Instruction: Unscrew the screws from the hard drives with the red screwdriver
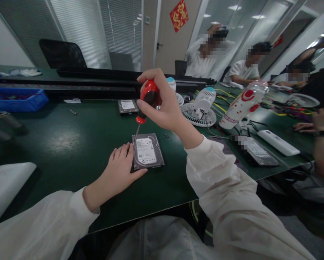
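Observation:
A hard drive with a white label [146, 151] lies flat on the green table [110, 213] in front of me. My left hand [121, 166] rests along its left edge, fingers spread, the thumb at its near edge. Above the drive, my right hand [162, 104] is wrapped round the red and black handle of a screwdriver [150, 94]. Its shaft points down, slightly tilted, and the tip meets the drive's upper left corner. Small screws [166, 136] lie to the right of the drive.
Behind is a second hard drive [127, 107]. To the right are a white fan [198, 113], a red-and-white bottle [243, 104], another drive [255, 150] and a white power bank [278, 143]. A blue tray [18, 100] stands left. Other people sit at the right.

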A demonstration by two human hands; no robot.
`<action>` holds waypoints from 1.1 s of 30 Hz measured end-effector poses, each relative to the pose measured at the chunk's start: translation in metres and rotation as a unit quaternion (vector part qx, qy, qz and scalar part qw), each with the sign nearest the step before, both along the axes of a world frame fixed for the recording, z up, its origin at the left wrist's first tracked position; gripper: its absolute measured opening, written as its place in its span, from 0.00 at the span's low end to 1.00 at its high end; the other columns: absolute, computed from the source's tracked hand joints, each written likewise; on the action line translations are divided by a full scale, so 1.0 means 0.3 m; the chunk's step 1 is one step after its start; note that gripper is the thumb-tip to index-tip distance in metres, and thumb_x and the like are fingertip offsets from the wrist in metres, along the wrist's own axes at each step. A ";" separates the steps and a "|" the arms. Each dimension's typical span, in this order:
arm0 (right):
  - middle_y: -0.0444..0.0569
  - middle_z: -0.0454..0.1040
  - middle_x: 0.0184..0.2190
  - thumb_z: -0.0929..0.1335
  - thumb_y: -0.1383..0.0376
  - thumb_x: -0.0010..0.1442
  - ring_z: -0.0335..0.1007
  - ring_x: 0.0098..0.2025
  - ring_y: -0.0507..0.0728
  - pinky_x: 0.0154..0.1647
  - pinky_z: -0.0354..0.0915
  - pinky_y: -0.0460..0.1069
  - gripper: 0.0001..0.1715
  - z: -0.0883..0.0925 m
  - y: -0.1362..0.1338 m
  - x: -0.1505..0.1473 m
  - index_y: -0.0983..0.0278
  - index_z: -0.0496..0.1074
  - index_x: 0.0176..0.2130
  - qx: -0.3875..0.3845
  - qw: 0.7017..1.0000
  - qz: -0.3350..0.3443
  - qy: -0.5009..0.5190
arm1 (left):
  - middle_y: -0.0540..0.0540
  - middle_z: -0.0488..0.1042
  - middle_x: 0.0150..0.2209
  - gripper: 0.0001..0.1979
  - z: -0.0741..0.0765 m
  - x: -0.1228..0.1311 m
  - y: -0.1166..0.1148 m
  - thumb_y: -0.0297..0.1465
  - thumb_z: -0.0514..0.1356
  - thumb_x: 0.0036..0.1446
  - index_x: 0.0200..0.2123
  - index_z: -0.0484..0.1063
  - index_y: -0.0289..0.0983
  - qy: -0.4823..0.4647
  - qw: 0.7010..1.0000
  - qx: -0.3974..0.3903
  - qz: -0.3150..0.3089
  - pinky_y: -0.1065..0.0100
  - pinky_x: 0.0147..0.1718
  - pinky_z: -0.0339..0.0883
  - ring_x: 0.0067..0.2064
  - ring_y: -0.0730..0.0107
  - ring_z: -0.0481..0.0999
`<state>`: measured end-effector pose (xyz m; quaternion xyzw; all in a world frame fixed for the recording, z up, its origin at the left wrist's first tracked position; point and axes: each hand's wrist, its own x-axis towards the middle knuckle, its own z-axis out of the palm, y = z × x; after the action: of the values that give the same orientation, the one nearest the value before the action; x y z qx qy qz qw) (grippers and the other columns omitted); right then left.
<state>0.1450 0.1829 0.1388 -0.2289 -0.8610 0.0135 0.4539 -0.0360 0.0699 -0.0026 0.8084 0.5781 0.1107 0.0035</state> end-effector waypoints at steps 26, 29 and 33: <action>0.55 0.78 0.46 0.68 0.71 0.64 0.77 0.45 0.60 0.40 0.74 0.51 0.05 -0.287 -0.394 0.441 0.64 0.73 0.42 0.101 0.921 -0.307 -0.218 | 0.23 0.57 0.71 0.51 -0.010 -0.010 0.002 0.58 0.50 0.62 0.72 0.49 0.23 -0.004 0.999 -0.031 0.006 0.38 0.68 0.51 0.71 0.35 0.58; 0.57 0.77 0.47 0.68 0.73 0.63 0.76 0.44 0.61 0.41 0.74 0.52 0.07 -0.329 -0.425 0.442 0.65 0.74 0.41 0.115 0.908 -0.314 -0.252 | 0.22 0.57 0.71 0.51 -0.008 -0.010 0.000 0.58 0.50 0.62 0.72 0.49 0.23 -0.010 0.999 -0.033 0.004 0.36 0.67 0.51 0.71 0.34 0.58; 0.59 0.75 0.51 0.65 0.72 0.65 0.73 0.47 0.62 0.45 0.75 0.54 0.11 -0.355 -0.467 0.424 0.64 0.75 0.45 0.049 0.898 -0.322 -0.296 | 0.22 0.57 0.70 0.50 -0.009 -0.012 -0.002 0.58 0.51 0.63 0.72 0.49 0.23 -0.017 1.000 -0.022 -0.001 0.36 0.67 0.52 0.71 0.34 0.58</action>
<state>0.2723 0.0429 0.0324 -0.4648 -0.8341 -0.2445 0.1686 -0.0395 0.0692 -0.0053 0.8066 0.5795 0.1121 0.0314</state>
